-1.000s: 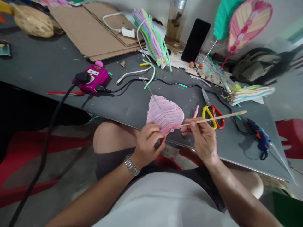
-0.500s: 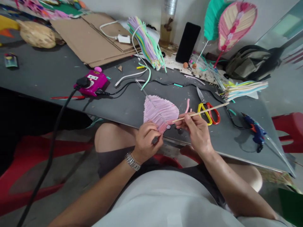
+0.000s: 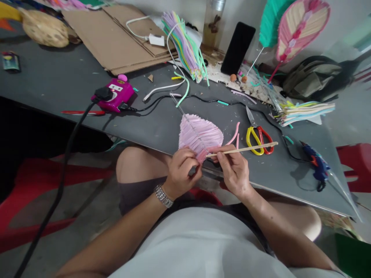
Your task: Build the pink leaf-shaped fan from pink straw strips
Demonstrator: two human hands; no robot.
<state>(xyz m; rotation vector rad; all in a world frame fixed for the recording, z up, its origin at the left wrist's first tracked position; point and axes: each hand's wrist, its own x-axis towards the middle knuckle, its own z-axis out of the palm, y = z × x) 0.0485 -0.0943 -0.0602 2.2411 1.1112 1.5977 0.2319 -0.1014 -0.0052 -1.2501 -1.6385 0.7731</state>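
Note:
A pale pink leaf-shaped fan (image 3: pixel 199 133) made of pipe cleaners lies over the table's front edge, its wire stem (image 3: pixel 177 104) pointing away from me. My left hand (image 3: pixel 185 168) pinches its near tip, where a darker pink pipe cleaner (image 3: pixel 202 155) lies across the end. My right hand (image 3: pixel 234 168) is closed on a thin wooden stick (image 3: pixel 252 148), whose left end touches the fan close to the darker pink strip. Just beyond my right hand lie loose pink pipe cleaner pieces (image 3: pixel 234 134) and scissors (image 3: pixel 257 135) with yellow and red handles.
A blue glue gun (image 3: pixel 317 164) lies at the right, its black cord running across the table. Purple power socket (image 3: pixel 114 94), cardboard sheets (image 3: pixel 116 42) and a pipe cleaner bundle (image 3: pixel 187 48) stand farther back. A phone (image 3: pixel 238 48) leans beside finished teal and pink fans (image 3: pixel 303 29).
My right hand has moved left, toward my left hand, bringing the stick's end onto the fan's tip. The stick now lies flatter. The view has shifted slightly.

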